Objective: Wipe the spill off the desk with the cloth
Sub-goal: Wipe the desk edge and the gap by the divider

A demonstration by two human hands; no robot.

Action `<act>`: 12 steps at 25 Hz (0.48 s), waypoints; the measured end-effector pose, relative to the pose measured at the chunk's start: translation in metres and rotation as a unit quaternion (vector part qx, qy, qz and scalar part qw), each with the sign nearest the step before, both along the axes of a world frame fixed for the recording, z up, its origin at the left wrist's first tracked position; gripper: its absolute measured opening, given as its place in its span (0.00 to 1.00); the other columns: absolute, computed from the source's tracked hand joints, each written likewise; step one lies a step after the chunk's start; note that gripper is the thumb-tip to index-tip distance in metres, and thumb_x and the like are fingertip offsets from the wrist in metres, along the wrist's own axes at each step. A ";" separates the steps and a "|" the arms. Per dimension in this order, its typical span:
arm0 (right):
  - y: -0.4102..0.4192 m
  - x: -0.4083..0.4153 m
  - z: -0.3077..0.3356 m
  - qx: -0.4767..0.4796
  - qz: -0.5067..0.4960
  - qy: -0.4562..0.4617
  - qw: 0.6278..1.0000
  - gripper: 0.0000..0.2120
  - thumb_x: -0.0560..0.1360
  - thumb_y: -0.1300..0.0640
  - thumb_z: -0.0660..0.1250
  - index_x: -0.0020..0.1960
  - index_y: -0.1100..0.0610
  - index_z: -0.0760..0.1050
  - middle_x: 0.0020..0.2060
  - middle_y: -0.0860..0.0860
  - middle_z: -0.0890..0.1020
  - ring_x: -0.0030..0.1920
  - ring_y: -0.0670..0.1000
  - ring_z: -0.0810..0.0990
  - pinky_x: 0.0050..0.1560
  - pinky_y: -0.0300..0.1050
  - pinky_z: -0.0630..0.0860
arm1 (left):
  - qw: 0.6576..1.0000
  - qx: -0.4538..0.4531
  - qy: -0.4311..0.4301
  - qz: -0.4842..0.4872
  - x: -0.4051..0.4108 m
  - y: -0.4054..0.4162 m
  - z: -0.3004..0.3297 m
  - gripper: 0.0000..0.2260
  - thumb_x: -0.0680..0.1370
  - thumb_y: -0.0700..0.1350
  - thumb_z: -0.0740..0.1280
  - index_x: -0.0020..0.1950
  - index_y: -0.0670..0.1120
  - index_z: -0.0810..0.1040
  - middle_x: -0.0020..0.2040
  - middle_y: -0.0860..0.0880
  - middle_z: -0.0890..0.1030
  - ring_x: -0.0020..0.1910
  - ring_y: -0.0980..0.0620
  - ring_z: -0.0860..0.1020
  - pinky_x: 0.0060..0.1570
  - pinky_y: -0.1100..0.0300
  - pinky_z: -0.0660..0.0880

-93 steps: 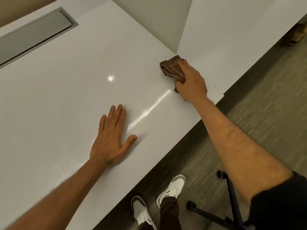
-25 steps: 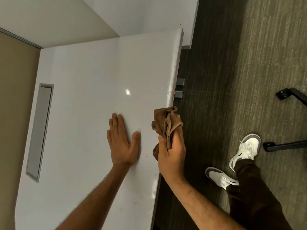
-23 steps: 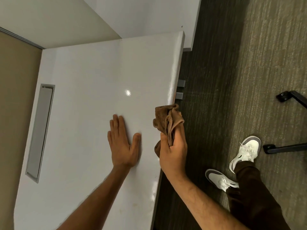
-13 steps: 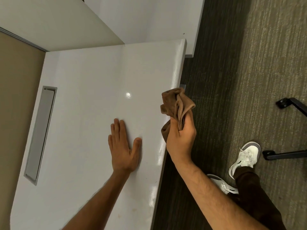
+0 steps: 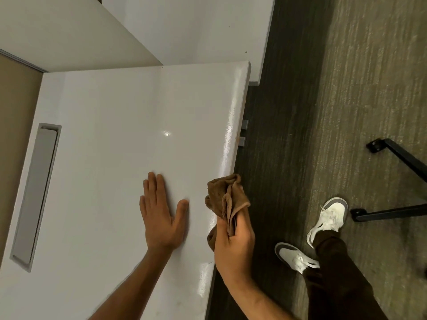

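A crumpled brown cloth (image 5: 225, 197) is bunched against the right-hand edge of the glossy white desk (image 5: 111, 139). My right hand (image 5: 233, 248) grips the cloth from below, fingers curled round it, at the desk's edge. My left hand (image 5: 161, 213) lies flat on the desktop just left of the cloth, fingers straight and together. A faint brownish streak shows along the desk's edge (image 5: 238, 135) further up. Wet sheen glints on that edge strip.
A grey recessed cable tray (image 5: 34, 192) runs along the desk's left side. A second white desk (image 5: 196, 26) adjoins at the top. Dark carpet lies to the right, with my white shoes (image 5: 328, 218) and a black chair base (image 5: 402, 181).
My right hand has drawn the cloth back down along the desk's edge toward me after pushing it further up half a second ago. My left hand stays flat in place.
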State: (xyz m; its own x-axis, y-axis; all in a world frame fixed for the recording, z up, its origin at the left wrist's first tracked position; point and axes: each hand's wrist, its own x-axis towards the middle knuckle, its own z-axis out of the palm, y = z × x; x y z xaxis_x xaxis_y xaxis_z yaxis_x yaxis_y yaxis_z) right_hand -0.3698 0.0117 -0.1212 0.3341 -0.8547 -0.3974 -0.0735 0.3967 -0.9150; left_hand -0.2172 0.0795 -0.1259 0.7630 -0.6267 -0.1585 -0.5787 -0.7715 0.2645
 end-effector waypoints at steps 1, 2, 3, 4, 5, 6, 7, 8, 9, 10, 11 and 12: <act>-0.004 0.000 -0.001 -0.013 0.005 0.000 1.000 0.30 0.78 0.70 0.68 0.77 0.58 0.65 0.75 0.52 0.71 0.75 0.50 0.69 0.71 0.56 0.72 | 1.000 0.002 0.001 -0.001 -0.001 0.000 0.001 0.38 0.80 0.65 0.51 0.85 0.49 0.44 0.86 0.52 0.44 0.84 0.54 0.41 0.82 0.45 0.42; -0.008 0.001 -0.001 -0.027 0.007 -0.001 1.000 0.29 0.78 0.70 0.68 0.77 0.59 0.65 0.76 0.53 0.71 0.76 0.51 0.68 0.72 0.56 0.71 | 1.000 0.001 0.001 -0.003 -0.002 0.001 0.001 0.38 0.80 0.65 0.51 0.85 0.49 0.45 0.86 0.52 0.44 0.84 0.53 0.41 0.82 0.45 0.43; -0.014 0.002 -0.002 -0.040 0.008 -0.003 0.999 0.29 0.78 0.69 0.68 0.76 0.59 0.66 0.76 0.53 0.70 0.77 0.51 0.67 0.73 0.56 0.70 | 1.000 -0.002 0.001 -0.005 -0.002 0.001 0.001 0.38 0.81 0.65 0.51 0.85 0.49 0.45 0.86 0.52 0.44 0.84 0.53 0.41 0.82 0.45 0.43; -0.022 0.004 -0.003 -0.047 0.010 -0.007 0.999 0.29 0.78 0.69 0.69 0.76 0.59 0.66 0.76 0.53 0.70 0.77 0.51 0.66 0.74 0.55 0.70 | 1.000 -0.003 0.000 -0.005 -0.003 0.001 0.002 0.38 0.81 0.65 0.51 0.85 0.49 0.45 0.86 0.52 0.44 0.84 0.53 0.41 0.82 0.45 0.43; -0.032 0.008 -0.005 -0.052 0.011 -0.012 0.999 0.28 0.78 0.68 0.69 0.76 0.59 0.67 0.76 0.53 0.71 0.77 0.51 0.66 0.74 0.54 0.69 | 1.000 -0.002 -0.001 -0.005 -0.002 0.001 0.002 0.38 0.81 0.65 0.51 0.85 0.49 0.45 0.86 0.52 0.44 0.84 0.53 0.41 0.82 0.44 0.43; -0.042 0.012 -0.007 -0.057 0.012 -0.016 0.998 0.28 0.78 0.68 0.69 0.76 0.59 0.67 0.75 0.53 0.71 0.77 0.50 0.67 0.74 0.53 0.69 | 1.000 -0.001 -0.002 -0.005 -0.002 0.001 0.002 0.38 0.81 0.65 0.50 0.85 0.49 0.45 0.86 0.53 0.44 0.84 0.53 0.41 0.82 0.44 0.43; -0.053 0.016 -0.009 -0.062 0.010 -0.015 0.998 0.27 0.79 0.67 0.68 0.76 0.59 0.68 0.75 0.53 0.72 0.77 0.49 0.67 0.74 0.51 0.69 | 1.000 0.000 -0.002 -0.005 -0.002 0.001 0.001 0.38 0.81 0.66 0.50 0.85 0.49 0.45 0.86 0.53 0.44 0.84 0.53 0.41 0.82 0.44 0.43; -0.065 0.020 -0.011 -0.066 0.007 -0.013 0.998 0.26 0.79 0.66 0.68 0.75 0.58 0.68 0.74 0.52 0.72 0.76 0.48 0.68 0.74 0.50 0.69 | 1.000 0.000 -0.001 -0.004 -0.001 0.001 0.001 0.38 0.81 0.67 0.50 0.85 0.49 0.45 0.86 0.53 0.44 0.84 0.53 0.41 0.82 0.45 0.43; -0.075 0.024 -0.013 -0.071 0.004 -0.011 0.997 0.25 0.79 0.66 0.68 0.75 0.58 0.69 0.74 0.52 0.73 0.75 0.47 0.69 0.74 0.49 0.70 | 1.000 0.000 -0.002 -0.004 -0.001 0.001 0.000 0.39 0.81 0.68 0.49 0.85 0.49 0.45 0.86 0.54 0.44 0.84 0.54 0.41 0.82 0.45 0.43; -0.085 0.028 -0.014 -0.077 0.002 -0.011 0.997 0.25 0.79 0.65 0.68 0.75 0.57 0.69 0.73 0.52 0.74 0.74 0.47 0.70 0.73 0.48 0.70 | 1.000 -0.002 -0.002 -0.003 -0.001 0.001 0.000 0.39 0.81 0.69 0.48 0.85 0.50 0.44 0.86 0.54 0.43 0.84 0.54 0.41 0.82 0.45 0.42; -0.095 0.032 -0.014 -0.084 0.001 -0.012 0.996 0.24 0.80 0.65 0.67 0.74 0.57 0.70 0.72 0.51 0.75 0.73 0.47 0.72 0.73 0.46 0.71 | 1.000 -0.003 -0.002 -0.004 0.000 0.002 0.000 0.38 0.81 0.69 0.49 0.85 0.50 0.44 0.86 0.54 0.43 0.84 0.54 0.41 0.82 0.45 0.43; -0.105 0.035 -0.014 -0.090 0.002 -0.013 0.996 0.23 0.80 0.64 0.67 0.74 0.56 0.71 0.71 0.50 0.76 0.72 0.45 0.73 0.72 0.44 0.71 | 1.000 -0.003 -0.002 -0.005 0.001 0.003 -0.001 0.38 0.81 0.67 0.50 0.85 0.50 0.44 0.86 0.55 0.43 0.84 0.53 0.41 0.82 0.44 0.43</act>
State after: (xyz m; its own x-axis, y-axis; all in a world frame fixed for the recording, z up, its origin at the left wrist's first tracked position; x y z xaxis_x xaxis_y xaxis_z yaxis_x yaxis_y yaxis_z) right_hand -0.3351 -0.0938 -0.1356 0.3454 -0.9099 -0.2297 -0.0493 0.2269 -0.9727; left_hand -0.2166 0.0822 -0.1267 0.7572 -0.6355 -0.1512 -0.5879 -0.7638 0.2663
